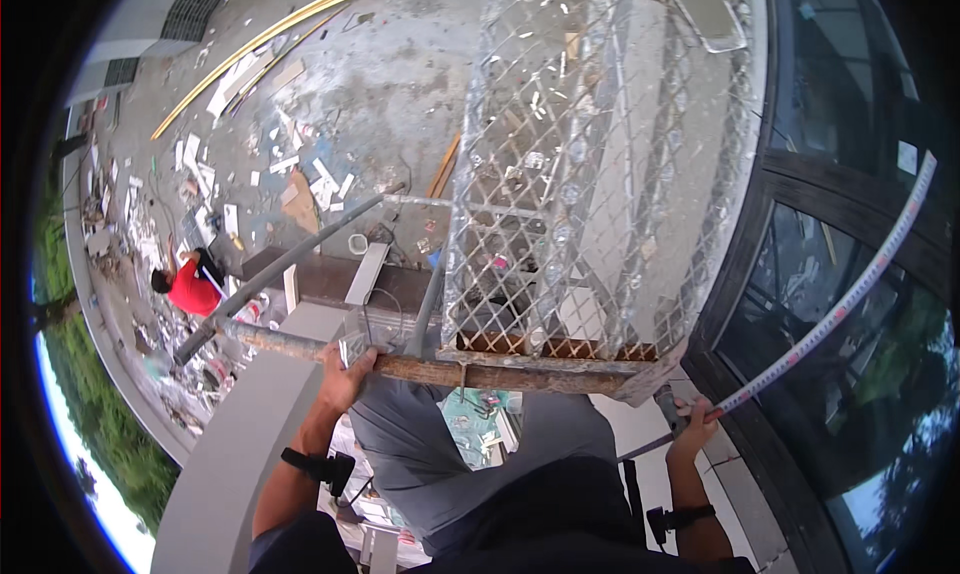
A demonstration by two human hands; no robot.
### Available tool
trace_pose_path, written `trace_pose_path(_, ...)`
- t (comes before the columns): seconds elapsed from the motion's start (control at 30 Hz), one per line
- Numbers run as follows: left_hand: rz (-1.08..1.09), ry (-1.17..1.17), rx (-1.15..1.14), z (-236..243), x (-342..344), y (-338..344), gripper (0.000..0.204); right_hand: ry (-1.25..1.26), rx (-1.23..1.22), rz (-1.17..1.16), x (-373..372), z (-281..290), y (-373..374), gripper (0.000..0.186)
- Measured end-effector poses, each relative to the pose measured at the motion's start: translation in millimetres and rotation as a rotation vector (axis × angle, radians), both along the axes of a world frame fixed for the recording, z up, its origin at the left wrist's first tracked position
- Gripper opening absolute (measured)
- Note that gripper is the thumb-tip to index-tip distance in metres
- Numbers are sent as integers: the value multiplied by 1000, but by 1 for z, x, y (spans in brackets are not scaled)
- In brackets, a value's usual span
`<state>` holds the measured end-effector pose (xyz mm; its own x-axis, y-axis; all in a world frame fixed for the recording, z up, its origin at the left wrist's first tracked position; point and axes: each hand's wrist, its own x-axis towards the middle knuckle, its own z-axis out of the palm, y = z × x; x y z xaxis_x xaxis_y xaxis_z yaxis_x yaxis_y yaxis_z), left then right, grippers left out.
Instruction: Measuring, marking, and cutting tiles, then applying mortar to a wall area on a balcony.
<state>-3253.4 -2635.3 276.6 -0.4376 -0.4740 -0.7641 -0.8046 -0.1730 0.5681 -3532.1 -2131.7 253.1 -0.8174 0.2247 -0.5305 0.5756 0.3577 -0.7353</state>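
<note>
My left hand (347, 374) is closed round the rusty scaffold pipe (480, 376) that crosses in front of my knees; a small shiny piece shows at its fingertips, too unclear to name. At the lower right my right hand (692, 432) grips a tape measure (830, 322). Its white blade is drawn out and curves up and to the right in front of the dark-framed window (735, 264). The tape's case is hidden. Beside that hand is the end of a dark grey pipe (668, 406). A metal mesh scaffold platform (600, 204) stretches away beyond the rusty pipe.
Far below, the concrete floor (400, 84) is strewn with scraps and boards. A person in a red top (193, 288) crouches there at the left. Long yellow strips (270, 36) lie at the back. A grey scaffold tube (290, 271) slants at my left, near a pale wall ledge (235, 444).
</note>
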Motion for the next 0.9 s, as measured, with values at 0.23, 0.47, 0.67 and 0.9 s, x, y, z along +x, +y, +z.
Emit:
trace_pose_path(0.23, 24, -76, 40, 23, -29, -24, 27, -33, 188, 48, -34, 40, -14, 26)
trace_pose_path(0.47, -138, -189, -103, 44, -22, -36, 41, -16, 312, 85, -46, 86, -27, 21)
trace_pose_path(0.67, -214, -386, 3, 72, -10, -49, 57, -121, 601, 375, -61, 144, -38, 24)
trace_pose_path(0.9, -469, -431, -15, 130, -28, -61, 59, -198, 114, 119, -160, 262, -70, 36)
